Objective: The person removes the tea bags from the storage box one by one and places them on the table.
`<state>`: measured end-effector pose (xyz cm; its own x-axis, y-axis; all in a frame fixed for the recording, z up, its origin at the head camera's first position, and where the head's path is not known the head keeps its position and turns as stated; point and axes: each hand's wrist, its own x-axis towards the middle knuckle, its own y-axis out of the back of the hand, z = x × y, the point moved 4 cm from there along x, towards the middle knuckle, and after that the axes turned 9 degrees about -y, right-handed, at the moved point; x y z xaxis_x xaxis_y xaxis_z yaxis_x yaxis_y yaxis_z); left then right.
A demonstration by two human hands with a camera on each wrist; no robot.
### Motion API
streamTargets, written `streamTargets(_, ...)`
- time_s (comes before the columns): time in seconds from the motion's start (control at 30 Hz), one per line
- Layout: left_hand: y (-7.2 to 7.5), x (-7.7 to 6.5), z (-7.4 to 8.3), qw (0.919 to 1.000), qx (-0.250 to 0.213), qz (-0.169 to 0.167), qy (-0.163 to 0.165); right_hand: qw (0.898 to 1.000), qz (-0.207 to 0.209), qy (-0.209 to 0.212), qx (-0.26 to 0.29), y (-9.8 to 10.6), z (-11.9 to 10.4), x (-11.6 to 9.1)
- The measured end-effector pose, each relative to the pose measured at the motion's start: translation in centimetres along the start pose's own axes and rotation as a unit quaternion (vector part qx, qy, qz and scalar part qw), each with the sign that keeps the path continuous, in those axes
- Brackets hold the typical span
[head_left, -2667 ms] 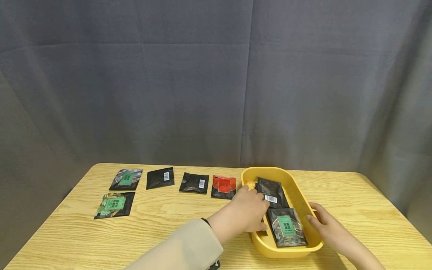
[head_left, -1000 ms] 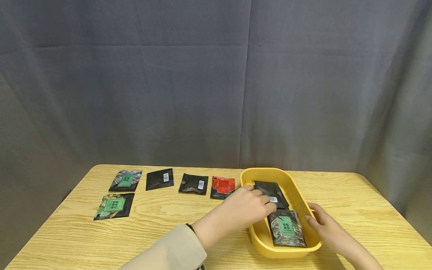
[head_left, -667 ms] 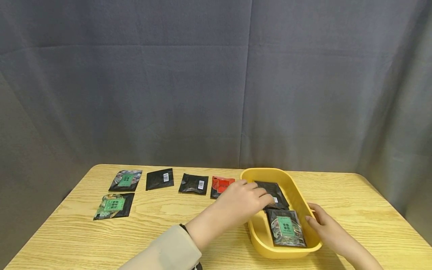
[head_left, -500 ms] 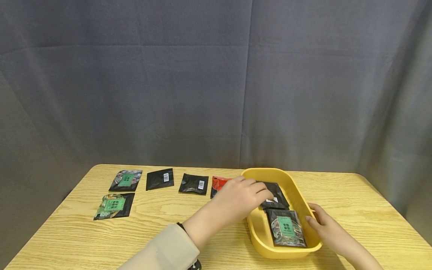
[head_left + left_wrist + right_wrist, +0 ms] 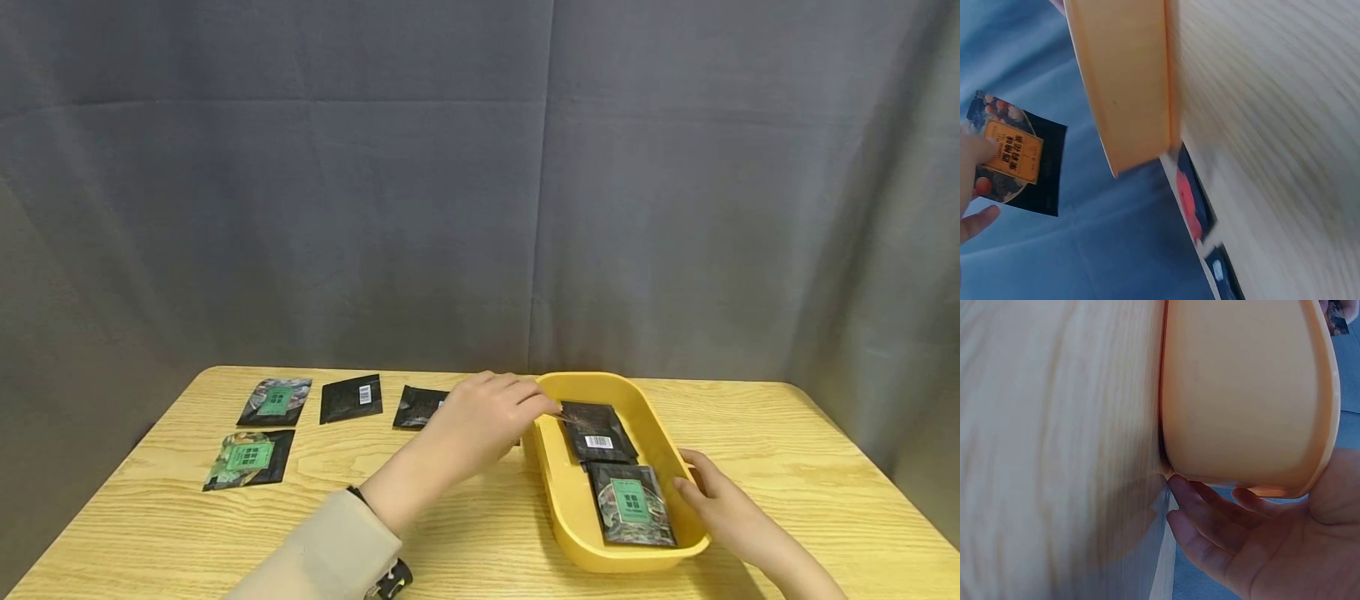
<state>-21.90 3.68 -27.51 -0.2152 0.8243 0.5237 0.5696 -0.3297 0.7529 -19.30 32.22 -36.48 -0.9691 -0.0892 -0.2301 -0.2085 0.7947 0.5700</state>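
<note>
My left hand pinches a tea sachet, dark with an orange label, just off the left rim of the yellow bin. Little of that sachet shows in the head view. With its thumb at the rim and its fingers along the outside, my right hand holds the bin's right side. Inside the bin lie a black sachet with its barcode up and a green-labelled sachet. The red sachet shows on the table in the left wrist view; my left hand mostly hides it in the head view.
Left of the bin, two black sachets lie face down along the far part of the wooden table. Two green-labelled sachets lie farther left, one nearer than the other. A grey curtain hangs behind the table.
My left hand has come up out of the bin and moved left with a sachet, now covering the red one. My right hand stays at the bin's right side.
</note>
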Motion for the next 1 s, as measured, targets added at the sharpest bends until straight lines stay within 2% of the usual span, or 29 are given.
streamTargets(0.23,1.0,-2.6,-1.6,0.9985,-0.006,0.05,0.02,1.0,0.002,0.008,0.0,-0.1,0.0,0.0)
streamTargets(0.5,2.3,-5.7,-2.7,0.996,-0.037,0.08,0.018,1.0,0.001,0.008,0.004,-0.1,0.0,-0.1)
streamTargets(0.63,2.7,-7.2,-3.4,0.9949,-0.054,0.078,0.032,1.0,0.002,0.005,0.007,-0.1,-0.1,-0.2)
streamTargets(0.87,3.6,-9.2,-4.0,0.9933,-0.069,0.056,0.074,1.0,0.005,0.001,-0.004,0.0,-0.1,-0.3)
streamTargets(1.0,4.2,-10.6,-4.1,0.9919,-0.071,0.066,0.081,1.0,0.003,-0.002,-0.008,-0.1,-0.2,-0.2)
